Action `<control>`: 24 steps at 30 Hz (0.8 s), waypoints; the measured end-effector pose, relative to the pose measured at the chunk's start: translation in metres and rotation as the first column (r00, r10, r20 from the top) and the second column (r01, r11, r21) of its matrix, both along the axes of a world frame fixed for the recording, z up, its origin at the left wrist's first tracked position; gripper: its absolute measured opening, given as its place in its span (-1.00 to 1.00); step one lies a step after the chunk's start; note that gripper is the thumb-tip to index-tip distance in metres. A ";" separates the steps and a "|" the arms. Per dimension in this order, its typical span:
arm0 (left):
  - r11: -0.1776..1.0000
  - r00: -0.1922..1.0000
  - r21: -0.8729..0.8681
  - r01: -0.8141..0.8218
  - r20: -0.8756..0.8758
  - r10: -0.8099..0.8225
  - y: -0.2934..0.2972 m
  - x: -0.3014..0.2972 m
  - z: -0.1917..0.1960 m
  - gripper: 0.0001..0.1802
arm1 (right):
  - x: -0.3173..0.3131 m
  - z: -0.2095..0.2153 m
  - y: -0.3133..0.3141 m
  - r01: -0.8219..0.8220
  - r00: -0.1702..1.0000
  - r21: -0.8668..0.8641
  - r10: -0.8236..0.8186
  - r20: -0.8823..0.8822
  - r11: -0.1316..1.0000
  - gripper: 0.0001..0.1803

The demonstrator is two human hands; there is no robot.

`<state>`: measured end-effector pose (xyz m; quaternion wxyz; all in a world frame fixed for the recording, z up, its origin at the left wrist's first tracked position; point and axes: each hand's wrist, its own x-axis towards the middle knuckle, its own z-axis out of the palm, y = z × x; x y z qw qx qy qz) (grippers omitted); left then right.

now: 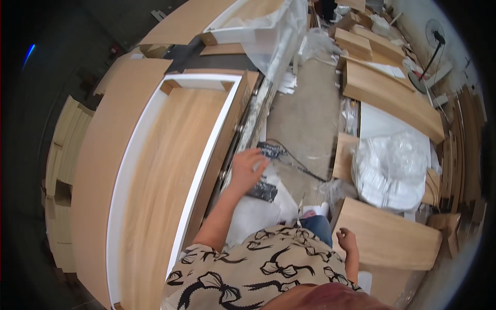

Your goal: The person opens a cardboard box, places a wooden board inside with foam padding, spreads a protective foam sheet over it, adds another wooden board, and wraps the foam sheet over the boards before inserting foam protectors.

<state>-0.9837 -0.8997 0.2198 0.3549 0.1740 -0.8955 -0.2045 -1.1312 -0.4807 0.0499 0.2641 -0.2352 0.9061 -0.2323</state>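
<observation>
Centrally, head view: left hand point(247, 169), thumb and fingers parted, beside a black device point(272, 150) at mid-frame; contact cannot be told. Right hand point(347, 240), lower right, fingers loosely bent, grip unclear, near a wood-toned panel point(392, 235). Left of frame: open carton point(116, 139) containing a wood-grain board point(170, 165). Right of frame: clear plastic bundle point(391, 170). Upper right: standing fan point(435, 33).

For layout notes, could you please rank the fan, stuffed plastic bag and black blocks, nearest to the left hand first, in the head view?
1. Black blocks, beside the left hand
2. Stuffed plastic bag, further right
3. Fan, upper right
</observation>
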 end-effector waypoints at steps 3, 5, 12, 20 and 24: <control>0.998 0.990 0.051 0.036 0.137 -0.043 0.001 -0.033 -0.020 -0.82 | -0.043 -0.023 0.000 -0.024 0.999 0.021 0.023 0.049 0.999 -0.63; 0.999 0.979 0.037 0.016 0.201 -0.023 0.000 -0.050 -0.027 -0.81 | -0.083 -0.038 0.003 -0.023 0.992 0.155 0.003 0.127 0.988 -0.63; 0.967 0.712 0.202 -0.155 0.702 -0.032 -0.013 -0.117 -0.068 -0.72 | -0.227 -0.155 0.020 -0.148 0.987 0.160 0.136 0.082 0.976 -0.64; 0.844 0.573 0.374 0.384 0.620 -0.536 -0.014 -0.364 -0.087 -0.72 | -0.364 -0.216 0.089 0.098 0.989 0.393 -0.132 0.061 0.915 -0.53; 0.757 0.594 0.412 0.508 0.469 -0.654 -0.030 -0.449 -0.077 -0.78 | -0.417 -0.181 -0.016 0.328 0.936 0.319 -0.352 0.017 0.889 -0.65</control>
